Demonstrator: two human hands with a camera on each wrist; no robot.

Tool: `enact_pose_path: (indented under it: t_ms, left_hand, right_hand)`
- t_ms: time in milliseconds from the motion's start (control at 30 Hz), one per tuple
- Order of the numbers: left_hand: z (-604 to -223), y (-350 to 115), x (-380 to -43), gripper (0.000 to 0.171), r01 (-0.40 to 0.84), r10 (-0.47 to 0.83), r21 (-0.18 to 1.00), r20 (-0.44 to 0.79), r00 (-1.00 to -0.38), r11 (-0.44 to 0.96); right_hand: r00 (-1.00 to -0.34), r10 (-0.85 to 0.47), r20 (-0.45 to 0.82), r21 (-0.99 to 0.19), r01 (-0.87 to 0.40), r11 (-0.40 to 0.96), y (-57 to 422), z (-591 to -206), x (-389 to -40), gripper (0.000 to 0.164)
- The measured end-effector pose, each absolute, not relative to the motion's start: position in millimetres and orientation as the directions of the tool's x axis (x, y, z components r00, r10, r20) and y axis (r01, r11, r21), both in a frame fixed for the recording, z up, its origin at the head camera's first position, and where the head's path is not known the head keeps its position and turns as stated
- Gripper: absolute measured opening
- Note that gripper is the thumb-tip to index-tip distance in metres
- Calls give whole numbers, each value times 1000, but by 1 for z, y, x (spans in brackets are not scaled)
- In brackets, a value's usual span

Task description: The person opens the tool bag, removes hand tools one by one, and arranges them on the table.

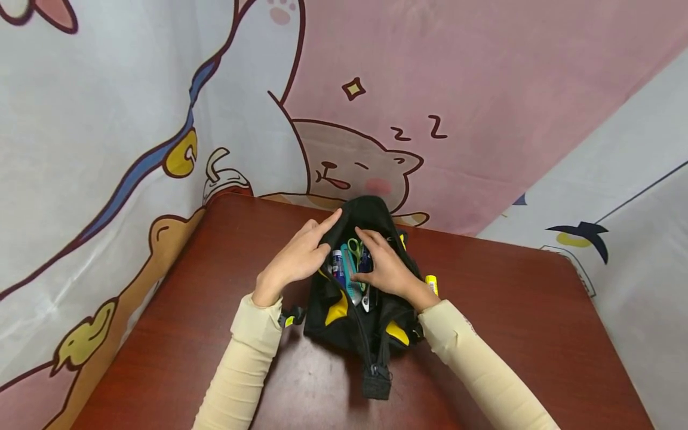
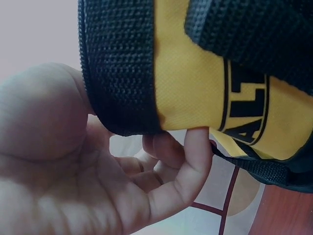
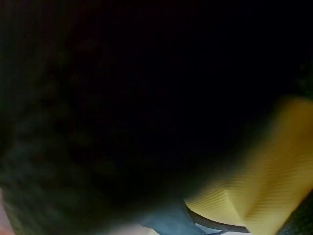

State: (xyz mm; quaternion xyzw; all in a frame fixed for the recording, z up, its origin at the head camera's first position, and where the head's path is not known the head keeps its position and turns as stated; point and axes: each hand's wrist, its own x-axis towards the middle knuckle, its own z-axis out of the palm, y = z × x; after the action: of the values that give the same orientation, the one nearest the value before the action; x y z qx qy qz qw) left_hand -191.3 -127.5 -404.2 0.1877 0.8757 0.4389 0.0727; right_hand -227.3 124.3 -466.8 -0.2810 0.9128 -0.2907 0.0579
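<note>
A black and yellow tool bag [image 1: 371, 209] lies unzipped on the table. My left hand [image 1: 294, 258] grips its left rim, and in the left wrist view the black-edged yellow fabric [image 2: 188, 88] passes between thumb and fingers [image 2: 195, 161]. My right hand [image 1: 389, 269] reaches into the opening, thumb and fingers spread apart over the contents. Inside are green-handled scissors [image 1: 353, 246], a long teal tool [image 1: 347, 266] and a blue tube with a white cap [image 1: 337, 263]. The right wrist view is mostly dark, with yellow fabric [image 3: 264, 181] at its edge; the fingertips are hidden there.
A yellow-capped stick [image 1: 432, 283] stands at the bag's right side, partly behind my right wrist. A strap with a buckle [image 1: 292, 318] sticks out at left. The reddish-brown table [image 1: 510, 322] meets printed cloth walls [image 1: 484, 119] at the back and left.
</note>
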Motion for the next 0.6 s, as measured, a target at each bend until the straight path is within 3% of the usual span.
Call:
enact_pose_path:
  t_ms: [600]
  left_hand:
    - [-407, -127, -189, 73, 278, 392, 798, 57, -918, 535]
  right_hand:
    - [-850, -525, -50, -550, -415, 724, 129, -481, -226, 111]
